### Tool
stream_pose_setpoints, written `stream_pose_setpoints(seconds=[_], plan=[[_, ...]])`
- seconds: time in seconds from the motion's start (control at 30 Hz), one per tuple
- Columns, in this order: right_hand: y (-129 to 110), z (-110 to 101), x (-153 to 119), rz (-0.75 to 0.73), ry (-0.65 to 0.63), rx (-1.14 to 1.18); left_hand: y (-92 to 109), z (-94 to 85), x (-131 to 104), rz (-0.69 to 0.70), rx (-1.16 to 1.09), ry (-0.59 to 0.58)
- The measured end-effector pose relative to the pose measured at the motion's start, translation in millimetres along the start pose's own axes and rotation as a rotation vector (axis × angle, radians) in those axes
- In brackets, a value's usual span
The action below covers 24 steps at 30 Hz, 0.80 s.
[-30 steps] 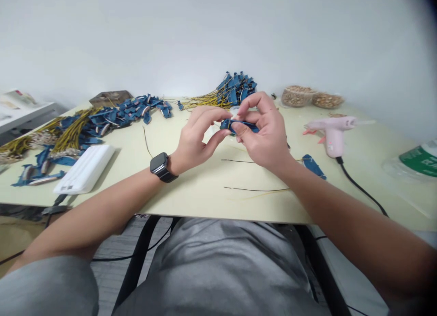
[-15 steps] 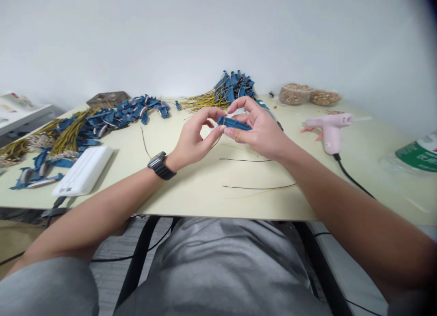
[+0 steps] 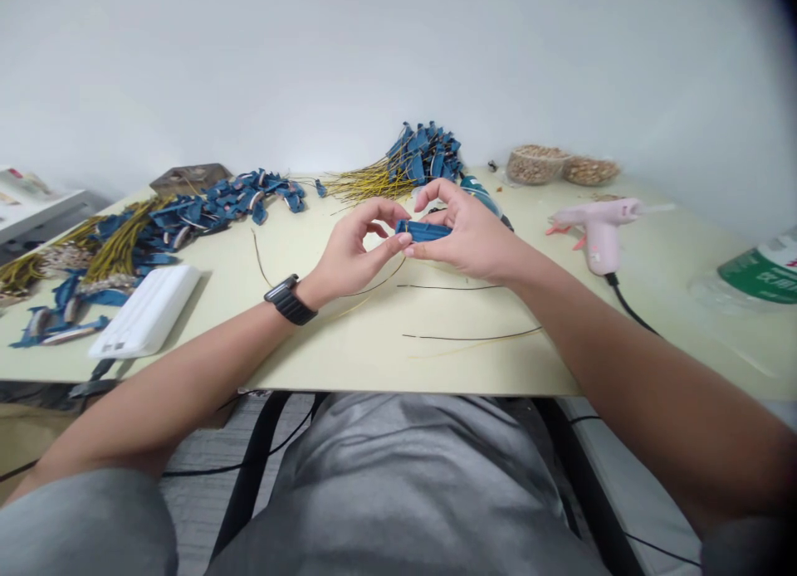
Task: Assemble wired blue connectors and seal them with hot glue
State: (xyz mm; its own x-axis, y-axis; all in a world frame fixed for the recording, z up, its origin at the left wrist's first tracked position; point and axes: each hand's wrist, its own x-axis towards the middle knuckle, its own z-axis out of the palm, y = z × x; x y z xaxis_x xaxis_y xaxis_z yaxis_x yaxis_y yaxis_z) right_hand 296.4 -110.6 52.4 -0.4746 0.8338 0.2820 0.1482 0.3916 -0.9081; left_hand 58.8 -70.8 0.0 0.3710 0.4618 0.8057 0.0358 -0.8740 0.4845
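Between my two hands is a small blue piece point(image 3: 426, 231) with a thin wire around its left end. My right hand point(image 3: 470, 231) grips it from the right, thumb below and fingers curled above. My left hand point(image 3: 361, 248) has its thumb and fingertips closed at the piece's left end. A thin dark wire point(image 3: 393, 275) hangs from that end and curves down left beneath my left hand. Two more dark wires lie on the table below, an upper one point(image 3: 436, 287) and a lower one point(image 3: 461, 338).
Blue pieces with yellow stems point(image 3: 423, 154) are heaped at the back. More blue pieces point(image 3: 230, 198) and a white power bank point(image 3: 146, 310) lie left. To the right are a pink glue gun point(image 3: 601, 231), containers of small tan bits point(image 3: 536, 164) and a bottle point(image 3: 763, 273).
The blue piece has turned slightly and more of it is covered by my right hand. The thin wire from its end now shows curving beneath my left hand. The view has shifted slightly.
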Motion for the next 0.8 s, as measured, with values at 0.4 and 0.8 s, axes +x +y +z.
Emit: stream_pose_setpoints(seconds=[0.4, 0.8], plan=[[-4, 0, -1, 0.051, -0.013, 0.007, -3, 0.1, -2, -0.146, -0.153, 0.030], [3, 1, 2, 0.048, 0.026, 0.071, 8, 10.3, -5, -0.317, -0.205, 0.123]])
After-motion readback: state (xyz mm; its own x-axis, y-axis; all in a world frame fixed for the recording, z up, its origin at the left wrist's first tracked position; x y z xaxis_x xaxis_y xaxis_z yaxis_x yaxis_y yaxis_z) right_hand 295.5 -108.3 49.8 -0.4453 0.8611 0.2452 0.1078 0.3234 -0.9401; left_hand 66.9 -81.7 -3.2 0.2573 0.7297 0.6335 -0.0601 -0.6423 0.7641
